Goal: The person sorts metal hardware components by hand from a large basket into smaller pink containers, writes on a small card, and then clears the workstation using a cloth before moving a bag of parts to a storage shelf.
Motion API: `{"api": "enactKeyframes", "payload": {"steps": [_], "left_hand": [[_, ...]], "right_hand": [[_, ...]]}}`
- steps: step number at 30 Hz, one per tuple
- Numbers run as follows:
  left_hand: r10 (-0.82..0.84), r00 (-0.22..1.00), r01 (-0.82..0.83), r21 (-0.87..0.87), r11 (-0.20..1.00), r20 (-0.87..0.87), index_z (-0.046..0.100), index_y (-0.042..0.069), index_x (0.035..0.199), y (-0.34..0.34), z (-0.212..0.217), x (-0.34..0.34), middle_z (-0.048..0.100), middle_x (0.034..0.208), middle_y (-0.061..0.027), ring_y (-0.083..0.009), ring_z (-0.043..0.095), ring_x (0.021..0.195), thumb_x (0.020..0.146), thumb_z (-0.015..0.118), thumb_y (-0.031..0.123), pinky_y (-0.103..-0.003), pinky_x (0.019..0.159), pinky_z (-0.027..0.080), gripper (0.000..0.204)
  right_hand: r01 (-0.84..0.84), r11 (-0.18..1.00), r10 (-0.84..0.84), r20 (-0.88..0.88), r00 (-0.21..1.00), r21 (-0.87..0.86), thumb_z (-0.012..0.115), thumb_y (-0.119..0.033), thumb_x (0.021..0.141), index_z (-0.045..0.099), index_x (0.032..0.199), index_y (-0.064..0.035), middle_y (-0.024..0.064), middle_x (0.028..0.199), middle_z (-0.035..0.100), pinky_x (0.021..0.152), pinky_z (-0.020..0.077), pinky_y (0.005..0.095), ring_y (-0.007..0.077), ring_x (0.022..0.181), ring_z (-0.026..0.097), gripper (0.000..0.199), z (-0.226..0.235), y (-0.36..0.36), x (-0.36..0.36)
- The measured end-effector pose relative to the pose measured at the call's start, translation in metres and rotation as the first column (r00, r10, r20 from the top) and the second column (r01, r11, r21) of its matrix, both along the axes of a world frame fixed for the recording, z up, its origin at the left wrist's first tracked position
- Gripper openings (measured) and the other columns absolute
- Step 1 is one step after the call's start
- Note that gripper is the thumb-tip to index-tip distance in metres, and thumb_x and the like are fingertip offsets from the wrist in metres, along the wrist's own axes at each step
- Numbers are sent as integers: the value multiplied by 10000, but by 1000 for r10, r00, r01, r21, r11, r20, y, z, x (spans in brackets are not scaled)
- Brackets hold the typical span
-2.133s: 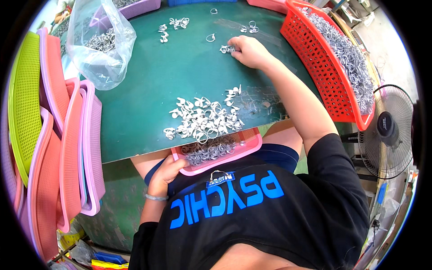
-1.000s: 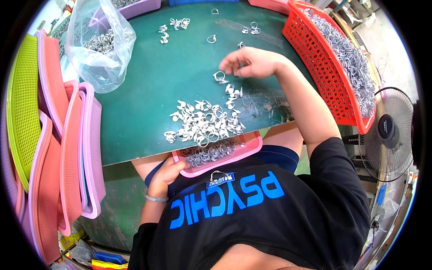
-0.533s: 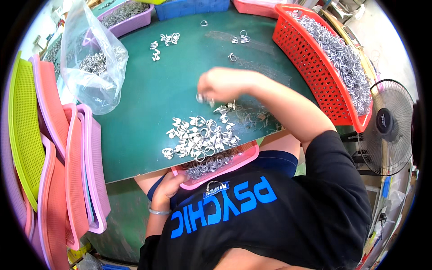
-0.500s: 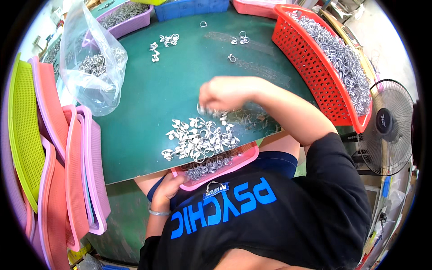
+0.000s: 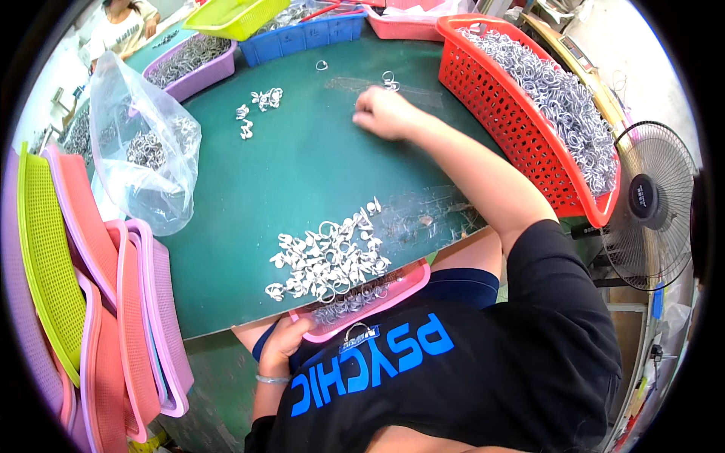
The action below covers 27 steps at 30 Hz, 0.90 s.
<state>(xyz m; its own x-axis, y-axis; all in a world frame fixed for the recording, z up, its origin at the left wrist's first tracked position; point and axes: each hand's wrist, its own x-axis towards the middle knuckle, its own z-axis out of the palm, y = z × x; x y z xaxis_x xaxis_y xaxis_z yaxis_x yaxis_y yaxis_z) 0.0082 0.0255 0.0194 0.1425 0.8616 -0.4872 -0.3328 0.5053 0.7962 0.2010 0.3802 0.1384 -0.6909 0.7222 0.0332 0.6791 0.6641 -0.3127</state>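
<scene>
My right hand (image 5: pixel 389 113) is over the far right part of the green table, fingers curled down and thumb out to the side. Whatever is under or between its fingers is hidden. Just beyond it lie loose metal rings (image 5: pixel 390 81). At the near edge, a heap of small silvery rings with flat round heads (image 5: pixel 328 260) is spread out. Below that edge, my left hand (image 5: pixel 288 336) grips the rim of a pink basket (image 5: pixel 414 285) on my lap, which holds more grey rings (image 5: pixel 351 306).
A red basket (image 5: pixel 521 124) full of rings stands at the right, beside a fan (image 5: pixel 642 200). Left are a plastic bag (image 5: pixel 170 200) of rings and stacked coloured baskets (image 5: pixel 49 249). Purple (image 5: pixel 200 79) and blue (image 5: pixel 302 41) baskets line the back. Another person (image 5: pixel 124 30) sits far left.
My right hand has moved from the near heap away to the far right loose rings. My left hand keeps its hold on the pink basket. The view has shifted, bringing another person into sight.
</scene>
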Motion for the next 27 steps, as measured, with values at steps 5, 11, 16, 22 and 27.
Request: {"api": "enactKeyframes", "payload": {"steps": [5, 11, 16, 22, 27], "left_hand": [[-10, 999, 12, -47, 999, 40, 506, -29, 1041, 1, -4, 0, 563, 948, -85, -168, 541, 847, 689, 497, 37, -264, 768, 421, 359], [-27, 1000, 28, -86, 996, 9, 479, -24, 1092, 1, -17, -3, 537, 1019, -85, -175, 508, 925, 668, 497, 16, -272, 814, 399, 426], [-48, 999, 48, -33, 998, 11, 488, -24, 1108, 6, -17, -3, 518, 1080, -74, -182, 479, 982, 658, 500, 16, -281, 861, 374, 453], [-84, 996, 84, -135, 987, 1, 508, -28, 1088, 8, -12, -3, 540, 1053, -84, -190, 504, 947, 679, 507, 21, -287, 850, 392, 413], [-38, 999, 43, -184, 982, 34, 522, -28, 1065, 6, -20, -4, 545, 1040, -81, -184, 512, 931, 692, 523, 34, -284, 831, 409, 379]], "right_hand": [[-577, 704, 518, -256, 816, -415, 578, -125, 786, 582, 923, -17, 97, 832, 599, 658, 461, 275, 152, 742, 572, 175, 36, -66, 16], [0, 984, -60, -323, 945, -181, 574, -162, 727, 615, 830, -31, 112, 761, 626, 656, 468, 303, 211, 699, 600, 172, 15, 26, 37], [289, 940, -232, -284, 930, 179, 617, -182, 696, 620, 797, -33, 141, 782, 617, 684, 463, 339, 282, 760, 589, 180, -8, 55, 50], [-31, 990, 5, -180, 984, -141, 621, -189, 711, 618, 790, -26, 132, 755, 617, 654, 455, 331, 240, 700, 591, 181, 2, 39, 49], [-392, 850, 301, -287, 910, -352, 604, -251, 755, 618, 803, -19, 126, 749, 613, 674, 449, 327, 233, 709, 581, 238, 33, 1, 38]]}}
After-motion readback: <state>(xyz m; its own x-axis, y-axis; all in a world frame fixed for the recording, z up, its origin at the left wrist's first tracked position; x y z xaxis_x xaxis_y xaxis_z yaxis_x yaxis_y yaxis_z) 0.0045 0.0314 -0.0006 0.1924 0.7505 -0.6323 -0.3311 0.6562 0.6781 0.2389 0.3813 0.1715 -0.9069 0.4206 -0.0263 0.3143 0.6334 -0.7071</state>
